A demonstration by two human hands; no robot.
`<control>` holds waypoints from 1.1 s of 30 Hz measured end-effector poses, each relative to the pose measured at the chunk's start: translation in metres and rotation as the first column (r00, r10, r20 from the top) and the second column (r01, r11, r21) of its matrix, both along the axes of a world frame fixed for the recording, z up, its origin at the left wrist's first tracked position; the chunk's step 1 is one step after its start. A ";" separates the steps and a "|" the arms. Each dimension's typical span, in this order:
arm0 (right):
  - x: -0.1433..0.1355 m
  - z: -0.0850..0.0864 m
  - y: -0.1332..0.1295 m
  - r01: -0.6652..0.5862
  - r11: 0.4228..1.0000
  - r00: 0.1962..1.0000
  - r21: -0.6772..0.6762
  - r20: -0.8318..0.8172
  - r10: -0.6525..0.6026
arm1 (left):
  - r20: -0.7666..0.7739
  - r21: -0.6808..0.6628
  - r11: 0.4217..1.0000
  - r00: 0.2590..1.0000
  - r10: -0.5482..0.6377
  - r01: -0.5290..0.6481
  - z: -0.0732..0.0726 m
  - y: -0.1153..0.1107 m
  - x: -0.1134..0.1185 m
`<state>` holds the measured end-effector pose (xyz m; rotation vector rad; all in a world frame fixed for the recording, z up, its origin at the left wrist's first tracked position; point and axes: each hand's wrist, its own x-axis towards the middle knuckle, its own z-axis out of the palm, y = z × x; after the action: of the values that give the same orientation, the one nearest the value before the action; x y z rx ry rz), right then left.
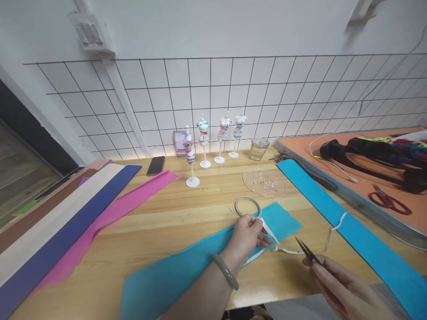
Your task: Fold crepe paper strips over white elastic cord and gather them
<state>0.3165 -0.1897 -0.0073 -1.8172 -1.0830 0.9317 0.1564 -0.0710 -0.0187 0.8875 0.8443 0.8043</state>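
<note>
My left hand (246, 233) is closed in a pinch over the near edge of a silver-coloured ring (238, 207), where a white ribbon (268, 230) begins. From the fingers the ribbon runs right and bends near a small fold or knot; one stretch reaches toward my right hand. A turquoise cloth strip (180, 275) lies beneath my left hand and forearm. Dark pointed tweezers (308, 252) are gripped in my right hand (340, 284), their tips slightly apart and pointing up-left. The tips stand just above the ribbon; whether they touch it, I cannot tell.
Several small white dress forms (204, 140) stand at the back beside a glass of liquid (259, 150). A clear plate (248, 180) holds small gems. Coloured strips (115, 209) and a phone (156, 166) lie left; a blue strip (336, 213) and red-handled scissors (388, 200) lie right.
</note>
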 end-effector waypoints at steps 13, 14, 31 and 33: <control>-0.024 -0.007 0.042 -0.103 0.979 0.993 0.179 0.076 0.090 | 0.028 -0.006 0.998 0.997 -0.066 0.066 0.002 -0.001 -0.001; -0.024 -0.007 0.042 -0.106 0.978 0.993 0.182 0.072 0.095 | 0.039 -0.007 0.998 0.997 -0.066 0.066 0.004 -0.002 -0.001; -0.019 0.008 0.029 0.101 0.993 0.980 0.059 -0.176 -0.089 | 0.072 -0.049 0.998 0.997 -0.038 0.042 0.008 -0.006 -0.003; -0.027 0.014 0.023 0.026 0.999 0.971 -0.035 -0.238 -0.034 | 0.063 -0.046 0.997 0.997 -0.053 0.056 0.007 -0.005 -0.003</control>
<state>0.2891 -0.1665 0.0066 -1.6912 -0.8930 1.1230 0.1538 -0.0762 -0.0120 0.8360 0.7789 0.7572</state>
